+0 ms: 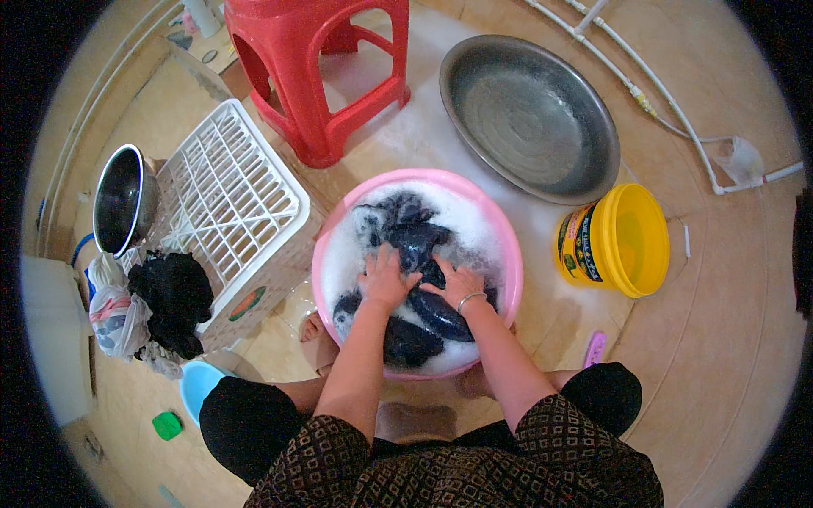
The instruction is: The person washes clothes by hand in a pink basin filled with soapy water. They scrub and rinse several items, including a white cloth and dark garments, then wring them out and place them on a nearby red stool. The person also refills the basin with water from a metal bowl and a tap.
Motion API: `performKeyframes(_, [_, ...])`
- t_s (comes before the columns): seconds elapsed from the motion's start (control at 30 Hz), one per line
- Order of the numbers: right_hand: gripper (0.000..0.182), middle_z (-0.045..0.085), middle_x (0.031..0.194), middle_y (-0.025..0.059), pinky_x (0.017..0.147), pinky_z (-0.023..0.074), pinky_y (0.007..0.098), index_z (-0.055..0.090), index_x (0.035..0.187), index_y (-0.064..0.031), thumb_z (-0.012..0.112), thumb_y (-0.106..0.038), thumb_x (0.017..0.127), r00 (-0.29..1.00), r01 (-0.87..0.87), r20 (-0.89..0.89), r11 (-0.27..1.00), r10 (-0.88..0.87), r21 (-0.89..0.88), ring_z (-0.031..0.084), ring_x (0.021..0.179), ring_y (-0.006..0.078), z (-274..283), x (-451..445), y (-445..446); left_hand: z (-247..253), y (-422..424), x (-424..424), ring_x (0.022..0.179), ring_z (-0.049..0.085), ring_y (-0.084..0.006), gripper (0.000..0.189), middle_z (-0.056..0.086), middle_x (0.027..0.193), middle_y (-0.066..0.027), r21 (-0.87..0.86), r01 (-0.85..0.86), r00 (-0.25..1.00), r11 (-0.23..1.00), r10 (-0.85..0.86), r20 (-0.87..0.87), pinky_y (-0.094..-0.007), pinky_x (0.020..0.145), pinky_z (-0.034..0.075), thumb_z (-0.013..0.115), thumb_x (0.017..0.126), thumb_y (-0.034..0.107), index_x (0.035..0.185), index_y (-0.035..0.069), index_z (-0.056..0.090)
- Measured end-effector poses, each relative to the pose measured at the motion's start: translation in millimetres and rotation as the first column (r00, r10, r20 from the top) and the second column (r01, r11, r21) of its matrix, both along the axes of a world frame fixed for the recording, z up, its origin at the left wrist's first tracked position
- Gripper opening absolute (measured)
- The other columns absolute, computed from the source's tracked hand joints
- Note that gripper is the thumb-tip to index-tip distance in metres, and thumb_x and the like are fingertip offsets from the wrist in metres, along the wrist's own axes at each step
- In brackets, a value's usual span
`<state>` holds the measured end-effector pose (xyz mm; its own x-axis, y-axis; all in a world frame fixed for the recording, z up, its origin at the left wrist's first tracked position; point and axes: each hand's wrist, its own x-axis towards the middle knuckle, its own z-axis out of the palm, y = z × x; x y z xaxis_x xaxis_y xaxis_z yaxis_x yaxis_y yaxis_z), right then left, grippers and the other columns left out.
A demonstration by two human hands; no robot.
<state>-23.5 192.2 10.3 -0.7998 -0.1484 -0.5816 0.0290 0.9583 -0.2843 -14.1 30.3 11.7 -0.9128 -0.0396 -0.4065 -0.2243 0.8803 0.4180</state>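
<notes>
A pink plastic basin (516, 260) sits on the floor between the legs. White suds (469, 197) cover much of the water in it. Dark wet cloth (413, 238) lies bunched through the middle of the basin and breaks the foam. My left hand (385, 278) rests spread on the cloth, fingers pointing away from me. To its right my right hand (458, 284) also presses on the cloth with fingers apart, a silver bangle around the wrist. Neither hand visibly grips a fold of the cloth.
A red plastic stool (305, 95) and a grey metal basin (527, 120) stand beyond. At right is a yellow bucket (641, 241). A white slatted crate (235, 190) stands left, with black cloth (170, 298) on its near side. A light-blue basin (200, 387) sits by the left knee.
</notes>
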Motion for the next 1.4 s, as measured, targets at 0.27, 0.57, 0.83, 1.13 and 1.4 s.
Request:
performKeyframes(0.27, [0.059,0.031,0.132,0.0134,0.099,0.0223,0.0482,0.036,0.126,-0.0157,0.048,-0.047,0.077,0.945,0.31,0.063,0.939,-0.322,0.149,0.029,0.121,0.0334,-69,-15,18,-88,-39,-6,0.092,0.056,-0.0341,0.037,0.058,0.097,-0.0203,0.059,0.16,0.901,0.985,-0.17,0.399,-0.0406,0.082,0.043,0.048,0.077,0.027,0.103,0.001,0.056])
performKeyframes(0.57, [0.06,0.046,0.119,0.0162,0.093,0.0325,0.0375,0.046,0.117,-0.0054,0.06,-0.04,0.069,0.808,0.54,-0.04,0.766,-0.588,-0.349,0.043,0.109,0.0293,-37,-25,29,-141,-58,22,0.103,0.049,-0.0332,0.041,0.051,0.109,-0.0196,0.074,0.124,0.936,0.99,-0.141,0.321,-0.0398,0.089,0.037,0.051,0.076,0.024,0.113,0.007,0.048])
performKeyframes(0.83, [0.039,0.062,0.074,0.0108,0.065,0.0465,0.0295,0.059,0.086,0.0033,0.071,-0.026,0.063,0.705,0.224,-0.335,0.645,-0.625,-0.73,0.059,0.066,0.0187,155,-23,10,-38,-56,7,0.112,0.042,-0.0325,0.05,0.044,0.12,-0.019,0.144,0.04,0.995,0.989,-0.052,0.081,-0.0391,0.095,0.032,0.054,0.074,0.021,0.122,0.012,0.041])
performKeyframes(1.13, [0.027,0.061,0.067,0.0045,0.058,0.0449,0.0241,0.061,0.077,0.0006,0.072,-0.019,0.063,0.608,-0.093,-0.555,0.643,-0.568,-0.76,0.055,0.06,0.0098,303,-13,-19,58,-70,4,0.126,0.017,-0.034,0.113,0.018,0.136,-0.019,0.178,0.269,0.96,0.947,-0.25,-0.124,-0.0404,0.102,0.021,0.08,0.045,0.029,0.134,0.012,0.013])
performKeyframes(1.4, [0.03,0.061,0.07,0.0046,0.058,0.0462,0.0236,0.061,0.078,0.0001,0.074,-0.02,0.06,0.632,-0.222,-0.564,0.573,-0.531,-0.789,0.057,0.06,0.0106,382,-10,-34,50,-24,22,0.119,0.029,-0.0382,0.053,0.031,0.127,-0.0237,0.516,0.394,0.859,0.761,-0.105,-0.501,-0.0375,0.098,0.026,0.069,0.065,0.032,0.111,0.013,0.05])
